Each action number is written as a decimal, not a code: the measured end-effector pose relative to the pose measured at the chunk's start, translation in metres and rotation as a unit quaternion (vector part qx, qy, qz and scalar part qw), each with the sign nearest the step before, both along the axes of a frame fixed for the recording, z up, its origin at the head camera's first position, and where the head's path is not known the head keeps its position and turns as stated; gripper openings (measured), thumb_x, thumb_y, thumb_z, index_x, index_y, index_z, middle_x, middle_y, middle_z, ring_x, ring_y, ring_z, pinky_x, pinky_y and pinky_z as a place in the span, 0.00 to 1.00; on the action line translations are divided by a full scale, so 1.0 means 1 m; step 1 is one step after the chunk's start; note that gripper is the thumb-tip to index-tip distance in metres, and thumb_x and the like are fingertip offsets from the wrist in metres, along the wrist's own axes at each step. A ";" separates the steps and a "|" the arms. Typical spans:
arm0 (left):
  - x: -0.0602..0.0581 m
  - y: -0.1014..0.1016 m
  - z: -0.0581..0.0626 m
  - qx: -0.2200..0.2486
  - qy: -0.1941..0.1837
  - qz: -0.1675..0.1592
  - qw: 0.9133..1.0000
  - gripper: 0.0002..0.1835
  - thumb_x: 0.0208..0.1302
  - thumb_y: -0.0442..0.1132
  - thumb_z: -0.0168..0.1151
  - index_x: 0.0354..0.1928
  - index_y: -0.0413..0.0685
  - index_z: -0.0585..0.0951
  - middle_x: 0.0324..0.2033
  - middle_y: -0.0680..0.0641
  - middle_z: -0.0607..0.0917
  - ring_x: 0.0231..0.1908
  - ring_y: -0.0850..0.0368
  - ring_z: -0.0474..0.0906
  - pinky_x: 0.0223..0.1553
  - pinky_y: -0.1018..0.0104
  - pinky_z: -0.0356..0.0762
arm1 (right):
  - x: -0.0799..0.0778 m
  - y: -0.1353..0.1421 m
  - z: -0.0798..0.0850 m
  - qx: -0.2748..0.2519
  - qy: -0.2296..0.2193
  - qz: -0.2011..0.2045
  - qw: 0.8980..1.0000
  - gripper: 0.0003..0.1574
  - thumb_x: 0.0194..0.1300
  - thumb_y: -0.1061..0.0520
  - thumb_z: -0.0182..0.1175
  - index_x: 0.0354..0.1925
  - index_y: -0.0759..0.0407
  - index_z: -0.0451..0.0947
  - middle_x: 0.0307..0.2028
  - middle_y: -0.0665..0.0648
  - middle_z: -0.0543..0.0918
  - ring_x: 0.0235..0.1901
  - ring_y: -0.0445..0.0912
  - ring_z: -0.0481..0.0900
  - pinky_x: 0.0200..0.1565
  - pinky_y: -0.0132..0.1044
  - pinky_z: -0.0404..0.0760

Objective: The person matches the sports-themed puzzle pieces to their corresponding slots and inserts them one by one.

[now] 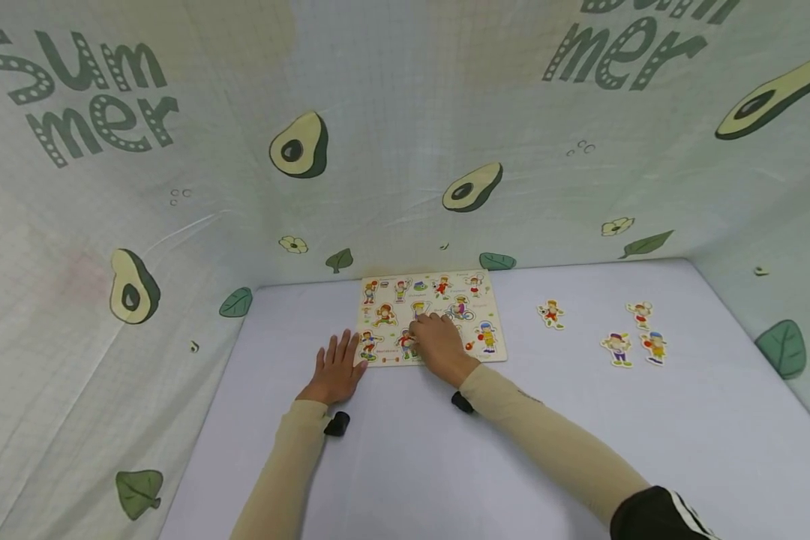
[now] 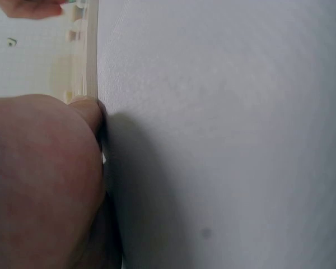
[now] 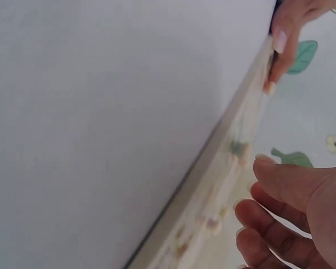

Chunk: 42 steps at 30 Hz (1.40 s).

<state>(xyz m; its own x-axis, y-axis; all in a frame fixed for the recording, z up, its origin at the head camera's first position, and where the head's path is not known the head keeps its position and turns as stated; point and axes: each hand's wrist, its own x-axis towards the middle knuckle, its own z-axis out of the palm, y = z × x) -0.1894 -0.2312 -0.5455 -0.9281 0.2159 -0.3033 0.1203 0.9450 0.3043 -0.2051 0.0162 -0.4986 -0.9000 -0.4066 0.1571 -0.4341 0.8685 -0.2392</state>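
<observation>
A pale puzzle board [image 1: 432, 361] with printed sports figures lies at the table's back edge. My left hand [image 1: 337, 370] rests flat and spread by its left side, the thumb at the lower left corner. Over the lower middle of the board is my right hand [image 1: 440, 346], its fingers loosely bent down toward the surface. The right wrist view shows the right hand [image 3: 285, 216] with a gap between thumb [image 3: 288, 179] and fingertips, and no piece visible there. What lies beneath that hand is hidden in the head view.
Several loose figure pieces lie right of the board: a footballer [image 1: 550, 314] nearest it, then a purple-capped figure [image 1: 619, 349], a blue-capped one [image 1: 655, 347] and a smaller one [image 1: 640, 314] farther right. A patterned cloth wall [image 1: 391, 150] rises behind the white table [image 1: 405, 450].
</observation>
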 end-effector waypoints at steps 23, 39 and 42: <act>0.002 0.000 0.004 0.018 -0.006 0.003 1.000 0.39 0.86 0.52 0.41 0.85 0.40 0.43 0.85 0.36 0.38 0.83 0.32 0.29 0.79 0.33 0.29 | 0.033 0.134 0.016 -0.076 0.022 -0.115 0.990 0.14 0.63 0.62 0.77 0.46 0.63 0.87 0.42 0.60 0.87 0.45 0.58 0.83 0.49 0.54 0.79; 0.002 0.001 0.002 0.014 -0.003 -0.004 1.000 0.38 0.86 0.52 0.40 0.85 0.40 0.43 0.85 0.36 0.37 0.83 0.32 0.29 0.79 0.33 0.29 | 0.060 0.239 0.004 -0.076 0.062 -0.170 0.980 0.12 0.59 0.68 0.75 0.42 0.69 0.86 0.40 0.69 0.87 0.39 0.66 0.82 0.39 0.60 0.75; 0.003 0.001 0.002 0.016 -0.001 -0.003 1.000 0.38 0.86 0.52 0.40 0.85 0.40 0.43 0.85 0.36 0.37 0.83 0.32 0.29 0.79 0.33 0.29 | 0.065 0.253 0.004 -0.073 0.058 -0.186 0.978 0.13 0.58 0.68 0.75 0.42 0.70 0.85 0.40 0.71 0.86 0.39 0.68 0.81 0.37 0.61 0.75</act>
<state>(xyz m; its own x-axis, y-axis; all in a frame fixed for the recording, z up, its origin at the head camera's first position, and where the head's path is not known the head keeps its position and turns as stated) -0.1868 -0.2300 -0.5438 -0.9262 0.2309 -0.2982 0.1251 0.9340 0.3346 -0.1406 0.2695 -0.4945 -0.9540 -0.0197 0.2990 -0.1256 0.9321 -0.3396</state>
